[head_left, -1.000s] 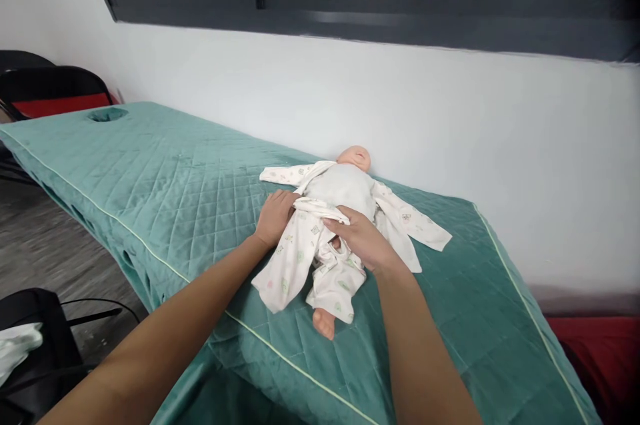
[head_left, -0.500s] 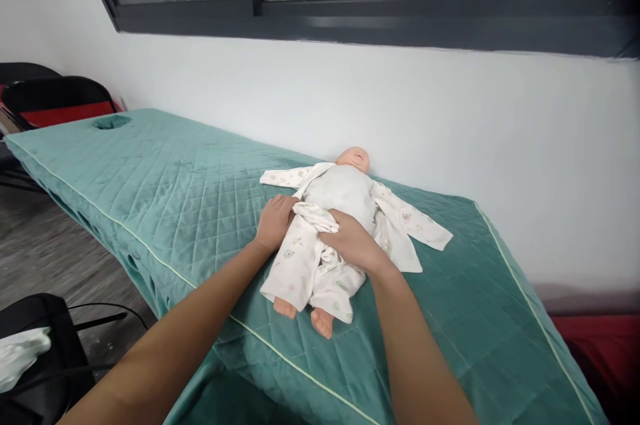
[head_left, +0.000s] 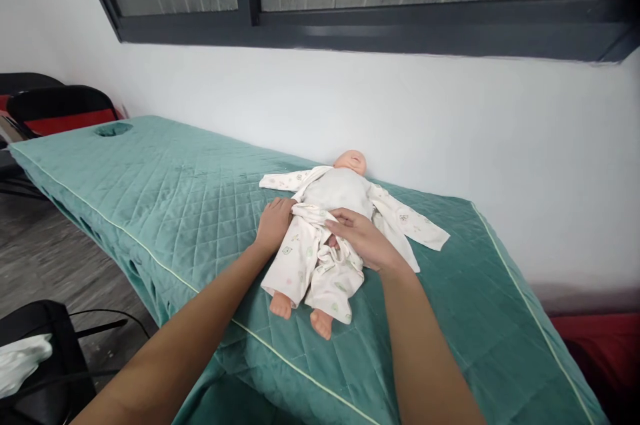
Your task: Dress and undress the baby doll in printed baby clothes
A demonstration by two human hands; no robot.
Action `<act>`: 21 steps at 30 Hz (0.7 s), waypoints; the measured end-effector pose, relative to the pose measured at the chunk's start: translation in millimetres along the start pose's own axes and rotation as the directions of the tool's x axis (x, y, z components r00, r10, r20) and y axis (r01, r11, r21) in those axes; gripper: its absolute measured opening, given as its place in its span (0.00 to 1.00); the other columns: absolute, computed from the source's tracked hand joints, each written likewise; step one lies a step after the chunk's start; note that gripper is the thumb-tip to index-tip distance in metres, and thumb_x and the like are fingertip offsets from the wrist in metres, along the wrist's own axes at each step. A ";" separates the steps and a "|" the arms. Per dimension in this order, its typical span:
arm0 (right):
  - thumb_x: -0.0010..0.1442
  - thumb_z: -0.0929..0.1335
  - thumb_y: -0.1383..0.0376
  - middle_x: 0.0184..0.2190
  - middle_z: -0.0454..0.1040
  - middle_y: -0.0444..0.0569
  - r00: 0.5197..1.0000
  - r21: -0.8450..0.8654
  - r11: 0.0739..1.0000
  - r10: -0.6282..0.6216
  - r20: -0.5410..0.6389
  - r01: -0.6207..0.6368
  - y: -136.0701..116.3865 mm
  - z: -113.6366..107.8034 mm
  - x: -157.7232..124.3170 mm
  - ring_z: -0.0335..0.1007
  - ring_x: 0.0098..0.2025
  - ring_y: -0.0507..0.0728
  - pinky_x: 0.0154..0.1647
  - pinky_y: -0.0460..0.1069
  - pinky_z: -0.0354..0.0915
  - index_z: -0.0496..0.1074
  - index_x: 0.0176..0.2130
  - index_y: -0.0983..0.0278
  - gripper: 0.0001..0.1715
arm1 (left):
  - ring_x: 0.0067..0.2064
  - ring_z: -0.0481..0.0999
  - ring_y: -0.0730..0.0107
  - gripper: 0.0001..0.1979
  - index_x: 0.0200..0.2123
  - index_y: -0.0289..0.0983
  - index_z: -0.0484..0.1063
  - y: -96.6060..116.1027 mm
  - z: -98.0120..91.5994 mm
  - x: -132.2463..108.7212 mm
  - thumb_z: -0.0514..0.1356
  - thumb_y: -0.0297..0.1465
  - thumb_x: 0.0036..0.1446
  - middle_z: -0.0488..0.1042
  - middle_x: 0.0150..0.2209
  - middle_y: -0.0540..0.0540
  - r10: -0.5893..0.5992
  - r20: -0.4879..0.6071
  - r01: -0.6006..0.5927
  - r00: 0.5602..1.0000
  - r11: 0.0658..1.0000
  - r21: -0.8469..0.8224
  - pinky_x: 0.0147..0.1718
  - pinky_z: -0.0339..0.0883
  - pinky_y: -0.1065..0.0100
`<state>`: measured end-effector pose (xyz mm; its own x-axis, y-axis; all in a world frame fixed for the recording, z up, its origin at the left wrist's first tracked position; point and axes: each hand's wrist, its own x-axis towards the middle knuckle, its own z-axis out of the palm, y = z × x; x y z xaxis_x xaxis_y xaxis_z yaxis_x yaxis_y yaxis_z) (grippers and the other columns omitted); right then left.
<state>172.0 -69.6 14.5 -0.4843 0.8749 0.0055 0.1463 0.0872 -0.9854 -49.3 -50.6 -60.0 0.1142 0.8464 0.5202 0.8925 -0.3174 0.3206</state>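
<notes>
A baby doll [head_left: 352,161] lies on its back on the green bed, head towards the wall and bare feet towards me. It wears a white printed long-sleeved top [head_left: 421,225], spread open at the front over a pale torso. White printed trousers [head_left: 290,258] cover its legs, with the waistband bunched. At the waistband's left side, my left hand [head_left: 275,222] is closed on the cloth, its fingertips partly hidden. My right hand [head_left: 364,237] grips the waistband near the middle, fingers over the cloth and a bit of skin showing below the fold.
The quilted green bed cover [head_left: 190,192] has a face hole [head_left: 114,129] at the far left. A white wall [head_left: 475,125] and dark window frame [head_left: 350,28] border the back. Folding chairs [head_left: 65,108] stand far left; a black seat with white cloth [head_left: 23,362] is at lower left.
My right hand has shifted its fingers along the waistband, and the trouser front has lifted slightly in the middle. My left hand stays in place. The camera view has tilted slightly.
</notes>
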 end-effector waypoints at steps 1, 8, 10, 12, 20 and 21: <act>0.57 0.71 0.52 0.35 0.75 0.45 0.999 0.036 0.999 -0.003 -0.034 0.004 1.9 -7.1 -1.2 0.69 0.33 0.53 0.35 0.48 0.63 0.73 0.43 0.63 0.20 | 0.47 0.69 0.56 0.10 0.47 0.37 0.67 -0.5 0.2 -0.1 0.50 0.27 0.65 0.74 0.44 0.41 0.001 0.002 -0.001 1.000 1.000 0.000 0.43 0.58 0.60; 0.48 0.76 0.56 0.26 0.70 0.42 0.919 0.297 0.949 0.025 -0.394 0.102 24.3 -44.5 0.8 0.64 0.28 0.51 0.29 0.45 0.59 0.71 0.36 0.62 0.20 | 0.47 0.69 0.53 0.12 0.48 0.37 0.67 -5.0 2.4 0.5 0.51 0.25 0.62 0.74 0.44 0.40 -0.004 -0.003 0.004 1.000 0.999 -0.038 0.43 0.60 0.57; 0.45 0.77 0.56 0.25 0.69 0.41 0.891 0.351 0.930 0.068 -0.449 0.106 28.7 -42.9 5.2 0.64 0.27 0.52 0.29 0.46 0.59 0.70 0.34 0.62 0.21 | 0.47 0.69 0.53 0.12 0.48 0.37 0.67 -5.6 3.0 1.4 0.52 0.25 0.61 0.74 0.44 0.40 -0.007 -0.007 0.006 1.000 0.998 -0.063 0.43 0.61 0.56; 0.45 0.77 0.55 0.25 0.70 0.41 0.878 0.325 0.941 0.076 -0.472 0.094 31.5 -39.0 9.3 0.64 0.26 0.52 0.29 0.47 0.59 0.70 0.34 0.61 0.21 | 0.47 0.69 0.53 0.12 0.46 0.37 0.68 -5.7 3.1 2.1 0.52 0.24 0.60 0.74 0.44 0.39 -0.017 -0.021 0.015 1.000 0.995 -0.097 0.44 0.62 0.56; 0.52 0.74 0.53 0.25 0.69 0.41 0.884 0.092 0.988 -0.070 -0.462 0.126 36.4 -34.6 12.4 0.63 0.26 0.53 0.29 0.47 0.58 0.70 0.36 0.61 0.17 | 0.46 0.72 0.65 0.12 0.43 0.37 0.70 -3.4 -9.3 -0.8 0.51 0.24 0.57 0.75 0.43 0.45 -0.141 -0.168 0.055 0.976 0.900 -0.432 0.48 0.67 0.62; 0.53 0.73 0.54 0.25 0.68 0.41 0.876 0.056 0.988 -0.100 -0.472 0.142 36.0 -33.3 12.7 0.62 0.27 0.53 0.29 0.47 0.58 0.70 0.36 0.61 0.16 | 0.46 0.72 0.66 0.12 0.43 0.37 0.70 -2.4 -11.7 2.7 0.51 0.25 0.59 0.75 0.44 0.45 -0.167 -0.165 0.060 0.972 0.857 -0.511 0.48 0.68 0.63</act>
<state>199.8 -39.5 -15.2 -0.0316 0.9825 0.1834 0.0276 0.1842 -0.9825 -56.2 -52.5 -50.1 -0.1101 0.8049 0.5831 0.5488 -0.4399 0.7108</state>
